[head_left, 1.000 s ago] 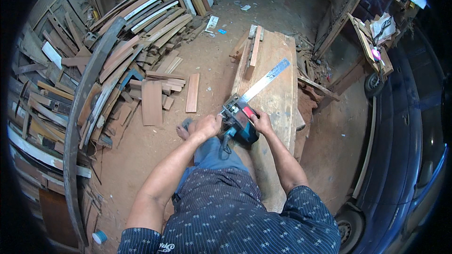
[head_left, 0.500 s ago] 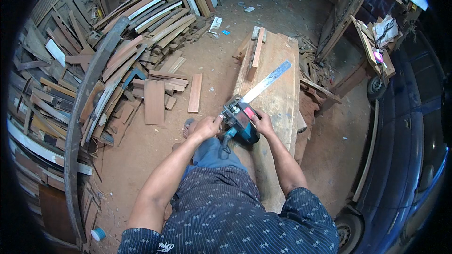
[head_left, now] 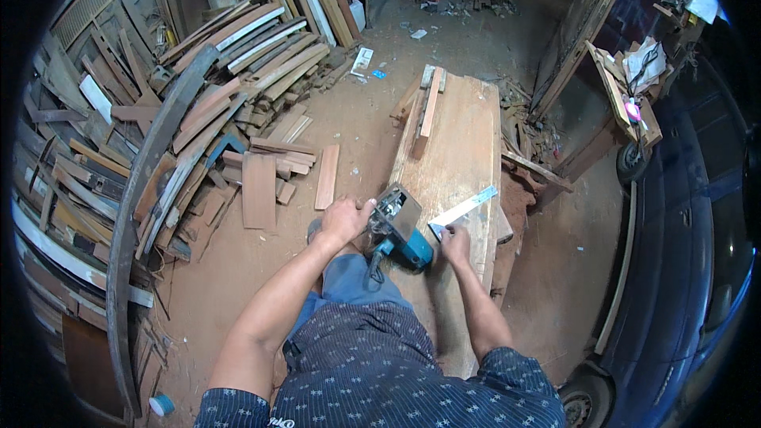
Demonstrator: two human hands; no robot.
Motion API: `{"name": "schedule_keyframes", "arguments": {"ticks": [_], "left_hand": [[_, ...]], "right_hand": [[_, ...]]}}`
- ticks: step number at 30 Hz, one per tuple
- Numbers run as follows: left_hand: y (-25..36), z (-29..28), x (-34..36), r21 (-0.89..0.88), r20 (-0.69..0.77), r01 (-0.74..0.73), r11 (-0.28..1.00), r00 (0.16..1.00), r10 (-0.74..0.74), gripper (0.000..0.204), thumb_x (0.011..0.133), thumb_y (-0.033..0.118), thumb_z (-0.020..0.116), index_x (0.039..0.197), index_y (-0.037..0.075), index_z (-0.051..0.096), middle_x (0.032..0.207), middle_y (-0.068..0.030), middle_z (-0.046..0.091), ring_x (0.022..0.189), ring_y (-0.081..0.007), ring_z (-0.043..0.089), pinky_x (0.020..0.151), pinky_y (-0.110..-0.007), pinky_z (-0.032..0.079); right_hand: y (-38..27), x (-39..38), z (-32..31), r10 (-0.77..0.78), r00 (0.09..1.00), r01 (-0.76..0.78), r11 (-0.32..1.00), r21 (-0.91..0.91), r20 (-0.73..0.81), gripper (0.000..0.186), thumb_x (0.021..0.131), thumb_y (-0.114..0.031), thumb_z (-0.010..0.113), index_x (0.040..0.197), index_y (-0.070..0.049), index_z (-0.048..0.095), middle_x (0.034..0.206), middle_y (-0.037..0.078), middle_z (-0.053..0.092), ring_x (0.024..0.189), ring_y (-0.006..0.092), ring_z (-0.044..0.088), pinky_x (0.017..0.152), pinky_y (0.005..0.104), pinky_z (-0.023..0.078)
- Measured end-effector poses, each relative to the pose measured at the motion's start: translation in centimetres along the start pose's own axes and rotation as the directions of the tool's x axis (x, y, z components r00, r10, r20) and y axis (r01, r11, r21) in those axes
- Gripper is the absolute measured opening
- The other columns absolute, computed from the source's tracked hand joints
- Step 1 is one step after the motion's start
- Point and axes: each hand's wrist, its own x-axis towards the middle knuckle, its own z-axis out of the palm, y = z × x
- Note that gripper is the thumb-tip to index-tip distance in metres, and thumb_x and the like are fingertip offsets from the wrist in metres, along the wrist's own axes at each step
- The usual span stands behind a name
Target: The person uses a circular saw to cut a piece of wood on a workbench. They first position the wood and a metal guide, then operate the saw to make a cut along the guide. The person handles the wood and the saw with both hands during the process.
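Observation:
My left hand point(head_left: 347, 220) is closed on the edge of a teal-and-black corded power tool point(head_left: 412, 247), which is tilted above the near end of a thick wooden bench plank point(head_left: 468, 143). The tool's flat metal base plate and an opening with metal parts face up. To its right, my right hand point(head_left: 454, 246) grips the dark stock of a try square point(head_left: 466, 208). The square's pale metal blade points away to the upper right over the plank. A narrow reddish wood strip point(head_left: 428, 115) lies along the plank's far left edge.
Stacked boards and curved timbers point(head_left: 238, 55) fill the left side, with a loose board point(head_left: 327, 177) on the dirt floor nearby. A dark blue vehicle point(head_left: 674, 238) stands at the right. A small wooden shelf point(head_left: 646, 115) holds papers and a pink item.
My right hand has moved from the power tool down and to the right with the try square, away from the tool. The tool has turned so its base plate faces up more.

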Motion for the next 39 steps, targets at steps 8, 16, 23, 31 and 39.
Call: {"name": "schedule_keyframes", "arguments": {"ticks": [8,16,23,31,39], "left_hand": [[-6.7,9.0,5.8,-0.479,0.386,0.351,0.805,0.908,-0.166,0.066,0.099,0.058,0.042,0.128,0.003,0.063,0.116,-0.0219,0.069,0.12,-0.033,0.059,0.105,-0.039,0.041],[-11.4,15.9,5.4,-0.621,0.765,0.772,0.133,0.634,-0.111,0.037,0.106,0.029,0.039,0.122,0.005,0.063,0.109,-0.0158,0.069,0.095,-0.0291,0.068,0.08,-0.044,0.059],[-5.5,13.5,3.8,-0.666,0.731,0.685,-0.295,0.679,-0.074,0.031,0.102,0.023,0.054,0.128,0.006,0.055,0.121,-0.0137,0.063,0.105,-0.0295,0.065,0.078,-0.05,0.062],[7.4,10.9,2.8,-0.767,0.634,0.597,-0.237,0.761,-0.138,0.039,0.101,0.02,0.057,0.131,-0.003,0.047,0.121,-0.0176,0.058,0.104,-0.0298,0.064,0.073,-0.044,0.065],[8.6,11.2,2.3,-0.83,0.556,0.526,-0.183,0.806,-0.205,0.042,0.1,0.021,0.058,0.132,-0.002,0.046,0.123,-0.0173,0.056,0.103,-0.0284,0.064,0.07,-0.041,0.065]], "right_hand": [[-15.9,-5.1,-2.7,-0.389,0.919,0.38,0.917,0.12,0.064,0.023,0.086,-0.023,0.074,0.095,-0.003,0.067,0.091,0.015,0.063,0.083,0.0346,0.065,0.069,0.0402,0.053],[-16.2,-2.1,-1.9,-0.633,0.738,0.665,0.742,-0.088,0.234,0.03,0.086,-0.029,0.072,0.086,-0.002,0.059,0.083,0.016,0.054,0.074,0.0356,0.062,0.065,0.045,0.052],[-14.5,-1.6,-7.9,-0.477,0.859,0.512,0.81,-0.287,0.187,0.026,0.086,-0.024,0.07,0.084,0.0,0.06,0.081,0.019,0.059,0.072,0.0373,0.063,0.062,0.0475,0.052],[-6.3,1.9,-13.3,-0.37,0.897,0.439,0.813,-0.382,0.243,0.028,0.093,-0.027,0.062,0.094,0.0,0.059,0.085,0.018,0.059,0.078,0.0374,0.063,0.069,0.0484,0.052],[-3.7,3.0,-11.8,-0.584,0.799,0.584,0.693,-0.423,0.144,0.023,0.091,-0.025,0.064,0.084,-0.004,0.058,0.08,0.014,0.054,0.073,0.0311,0.057,0.067,0.0426,0.045]]}}
